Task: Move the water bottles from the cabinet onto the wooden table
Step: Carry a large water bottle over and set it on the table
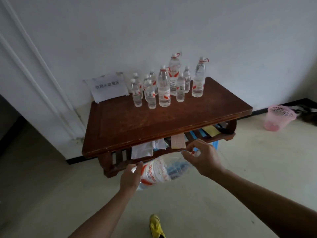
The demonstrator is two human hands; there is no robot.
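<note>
I carry a large clear water bottle lying almost sideways in front of the wooden table, below its front edge. My left hand cups the bottle's base. My right hand grips its neck near the white cap. On the table's far half stand several water bottles upright, some tall with red cap rings, some small. The cabinet is out of view.
A paper sign leans on the wall at the table's back left. Papers and cloth lie on the lower shelf. A pink basket stands on the floor at right. A yellow shoe shows below.
</note>
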